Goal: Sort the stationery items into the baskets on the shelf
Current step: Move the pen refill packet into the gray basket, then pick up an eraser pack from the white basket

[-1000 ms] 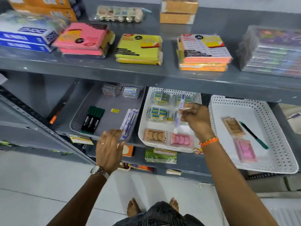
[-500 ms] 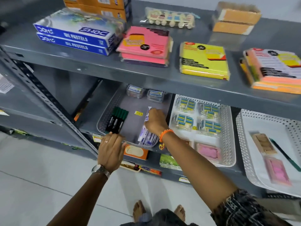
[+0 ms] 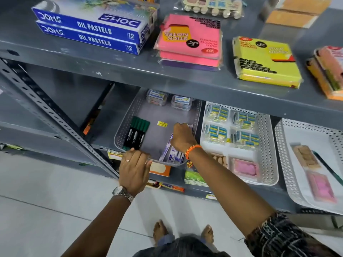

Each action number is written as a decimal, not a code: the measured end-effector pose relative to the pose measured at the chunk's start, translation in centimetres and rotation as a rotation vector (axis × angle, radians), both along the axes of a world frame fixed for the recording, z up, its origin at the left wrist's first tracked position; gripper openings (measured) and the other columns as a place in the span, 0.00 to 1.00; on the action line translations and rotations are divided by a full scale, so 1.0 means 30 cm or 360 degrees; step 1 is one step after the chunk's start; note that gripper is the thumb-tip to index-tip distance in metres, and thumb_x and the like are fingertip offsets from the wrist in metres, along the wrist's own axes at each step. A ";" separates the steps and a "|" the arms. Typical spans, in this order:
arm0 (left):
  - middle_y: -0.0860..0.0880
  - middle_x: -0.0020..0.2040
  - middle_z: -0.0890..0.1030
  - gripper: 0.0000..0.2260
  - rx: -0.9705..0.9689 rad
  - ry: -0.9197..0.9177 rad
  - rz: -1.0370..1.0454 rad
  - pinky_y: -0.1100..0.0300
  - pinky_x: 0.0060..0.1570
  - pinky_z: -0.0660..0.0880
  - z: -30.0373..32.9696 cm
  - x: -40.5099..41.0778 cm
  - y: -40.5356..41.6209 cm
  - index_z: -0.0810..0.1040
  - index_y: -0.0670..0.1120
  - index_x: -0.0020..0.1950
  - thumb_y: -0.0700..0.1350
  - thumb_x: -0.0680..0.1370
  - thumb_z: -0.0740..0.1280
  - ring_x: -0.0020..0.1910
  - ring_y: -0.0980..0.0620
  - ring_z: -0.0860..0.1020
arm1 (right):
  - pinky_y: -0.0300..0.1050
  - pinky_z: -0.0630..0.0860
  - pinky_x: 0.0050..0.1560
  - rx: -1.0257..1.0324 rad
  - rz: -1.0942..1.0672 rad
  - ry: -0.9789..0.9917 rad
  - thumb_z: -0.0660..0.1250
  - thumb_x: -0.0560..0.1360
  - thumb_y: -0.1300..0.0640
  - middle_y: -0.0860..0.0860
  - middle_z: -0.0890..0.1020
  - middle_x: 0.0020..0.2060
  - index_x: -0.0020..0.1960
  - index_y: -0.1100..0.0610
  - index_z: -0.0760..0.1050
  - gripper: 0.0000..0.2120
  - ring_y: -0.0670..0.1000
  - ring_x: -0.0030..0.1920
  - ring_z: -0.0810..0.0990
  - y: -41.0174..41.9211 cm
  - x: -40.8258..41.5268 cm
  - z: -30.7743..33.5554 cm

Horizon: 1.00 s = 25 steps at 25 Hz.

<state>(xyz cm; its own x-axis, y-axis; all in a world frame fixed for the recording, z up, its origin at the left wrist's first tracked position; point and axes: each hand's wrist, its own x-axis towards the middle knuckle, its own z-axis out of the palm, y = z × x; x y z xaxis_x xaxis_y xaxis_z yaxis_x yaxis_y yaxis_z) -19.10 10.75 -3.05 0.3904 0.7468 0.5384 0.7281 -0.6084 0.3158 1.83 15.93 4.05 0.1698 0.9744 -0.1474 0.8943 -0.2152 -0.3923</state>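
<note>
A grey basket [image 3: 122,132] on the lower shelf holds black markers with green caps [image 3: 137,134], two small clear boxes [image 3: 156,96] at the back and a pile of blue-and-white pens [image 3: 174,156] at the front right. My right hand [image 3: 182,137] reaches into this basket, fingers curled over the pile, apparently on one blue-and-white pen. My left hand [image 3: 134,167] grips the basket's front rim. To the right, the middle white basket [image 3: 267,145] holds staple packs [image 3: 217,114] and eraser packs [image 3: 245,167]. A second white basket [image 3: 284,158] holds a green pen [image 3: 326,167] and more erasers.
The upper shelf [image 3: 130,71] overhangs the baskets and carries oil pastel boxes [image 3: 89,32], pink sticky notes [image 3: 191,41] and yellow sticky notes [image 3: 265,62]. A perforated steel upright [image 3: 46,108] runs diagonally at left. My bare feet [image 3: 161,232] stand on pale floor tiles.
My right hand carried a blue-and-white pen from the middle white basket leftwards into the grey basket. My left hand moved up onto the grey basket's front rim. The view shifted left.
</note>
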 end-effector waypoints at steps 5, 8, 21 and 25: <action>0.45 0.51 0.81 0.14 -0.0045 -0.0009 0.0033 0.44 0.64 0.70 -0.012 0.018 -0.015 0.79 0.44 0.53 0.49 0.82 0.56 0.53 0.41 0.78 | 0.54 0.81 0.54 0.0126 -0.0174 0.0119 0.75 0.72 0.60 0.62 0.84 0.50 0.51 0.66 0.82 0.11 0.62 0.54 0.82 -0.042 0.104 0.062; 0.46 0.54 0.81 0.13 -0.0003 0.0061 -0.0017 0.45 0.69 0.67 -0.016 0.060 -0.044 0.79 0.46 0.57 0.50 0.82 0.58 0.58 0.43 0.78 | 0.50 0.83 0.50 0.0273 -0.0332 0.0319 0.75 0.71 0.60 0.58 0.86 0.43 0.48 0.62 0.85 0.07 0.56 0.47 0.84 -0.120 0.187 0.111; 0.43 0.52 0.84 0.14 -0.0049 0.0214 0.0135 0.47 0.49 0.68 -0.027 0.359 -0.166 0.80 0.45 0.62 0.46 0.81 0.60 0.46 0.39 0.80 | 0.41 0.82 0.51 0.0659 -0.1055 0.0410 0.77 0.68 0.61 0.57 0.88 0.42 0.45 0.59 0.87 0.06 0.52 0.43 0.86 -0.590 0.879 0.121; 0.41 0.46 0.83 0.13 0.0009 0.0204 0.0254 0.46 0.47 0.67 -0.059 0.371 -0.157 0.81 0.42 0.55 0.45 0.81 0.59 0.42 0.38 0.78 | 0.45 0.76 0.56 0.0529 -0.1375 -0.0014 0.76 0.71 0.56 0.61 0.86 0.51 0.53 0.62 0.84 0.14 0.62 0.54 0.84 -0.681 1.080 0.087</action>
